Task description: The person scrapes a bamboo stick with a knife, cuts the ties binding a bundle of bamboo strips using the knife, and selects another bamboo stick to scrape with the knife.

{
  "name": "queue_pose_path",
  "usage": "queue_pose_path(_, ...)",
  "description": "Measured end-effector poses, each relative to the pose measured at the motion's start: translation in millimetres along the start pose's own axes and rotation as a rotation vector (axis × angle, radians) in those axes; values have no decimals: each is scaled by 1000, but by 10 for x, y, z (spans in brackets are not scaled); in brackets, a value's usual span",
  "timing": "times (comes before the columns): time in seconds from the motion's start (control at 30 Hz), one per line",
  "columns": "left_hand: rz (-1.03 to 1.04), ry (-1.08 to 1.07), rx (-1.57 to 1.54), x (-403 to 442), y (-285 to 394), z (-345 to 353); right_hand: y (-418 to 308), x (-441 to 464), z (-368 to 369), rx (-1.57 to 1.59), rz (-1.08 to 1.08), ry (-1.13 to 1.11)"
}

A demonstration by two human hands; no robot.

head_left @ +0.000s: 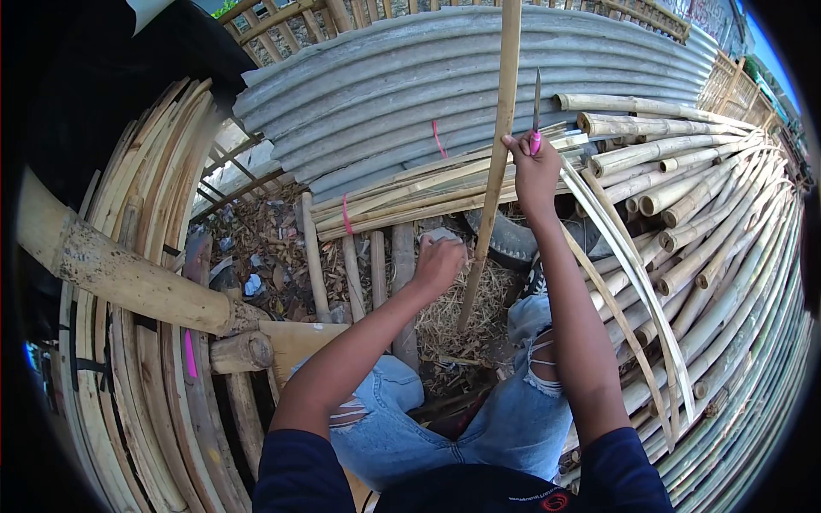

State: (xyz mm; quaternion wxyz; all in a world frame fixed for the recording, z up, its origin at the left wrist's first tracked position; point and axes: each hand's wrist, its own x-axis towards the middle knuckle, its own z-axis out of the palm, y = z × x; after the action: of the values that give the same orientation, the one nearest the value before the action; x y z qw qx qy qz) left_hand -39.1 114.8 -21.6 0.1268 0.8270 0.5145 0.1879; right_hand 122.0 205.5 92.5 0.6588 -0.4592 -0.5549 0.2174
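Observation:
My right hand (536, 175) is raised in front of the corrugated metal sheet, its fingers closed round a knife (536, 111) with a pink handle and the blade pointing up. The thumb of that hand touches a long upright bamboo strip (505, 94), whose lower end reaches the shavings on the ground. Left of the strip, my left hand (440, 263) is closed above the shavings. Something pale shows beside its fingers, too small to make out. Thin pale strips (629, 256) curve down to the right from near my right hand.
Split bamboo strips tied with red bands (410, 192) lie ahead. A stack of bamboo poles (684, 205) fills the right side. At the left are upright slats (154, 188) and a thick bamboo pole (145, 282). A tyre (505, 244) lies behind the upright strip.

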Motion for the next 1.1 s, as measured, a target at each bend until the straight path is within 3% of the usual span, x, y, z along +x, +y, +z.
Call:
queue_pose_path(0.13, -40, -248, 98, -121, -146, 169, 16, -4, -17, 7, 21, 14)
queue_pose_path(0.2, 27, -497, 383, -177, -169, 267, 8, 6, -19, -1, 30, 17)
queue_pose_path(0.23, 25, -492, 383, -208, -189, 296, 5, 1, -25, -16, 41, 27)
queue_pose_path(0.33, 4, -380, 348, -211, -155, 205, -2, -1, -35, -23, 41, 31)
queue_pose_path(0.4, -123, -227, 26, -85, -54, 20, -23, -13, -28, -11, 31, 31)
queue_pose_path(0.43, -121, -224, 32, -32, 30, -107, -50, -26, -18, -8, 34, 20)
queue_pose_path(0.6, -111, 253, -399, 291, 231, -295, -158, -105, 66, 29, 27, -45)
queue_pose_path(0.63, -108, 256, -395, 341, 206, -307, -184, -124, 90, 32, 23, -43)
queue_pose_path(0.7, -225, 181, -704, 419, 163, -335, -213, -150, 128, 165, 104, -131)
queue_pose_path(0.77, -210, 250, -561, 432, 124, -356, -163, -177, 151, 165, 79, -152)
queue_pose_path(0.9, -248, 267, -825, 440, -107, -262, 267, -277, 120, 74, 324, -290)
queue_pose_path(1.0, -254, 238, -870, 391, -280, -242, 756, -424, 84, -303, 306, -570)
queue_pose_path(1.03, -258, 218, -842, 358, -321, -258, 770, -485, 58, -298, 306, -569)
queue_pose_path(1.1, -266, 225, -758, 274, -377, -282, 714, -651, -14, -327, 514, -796)
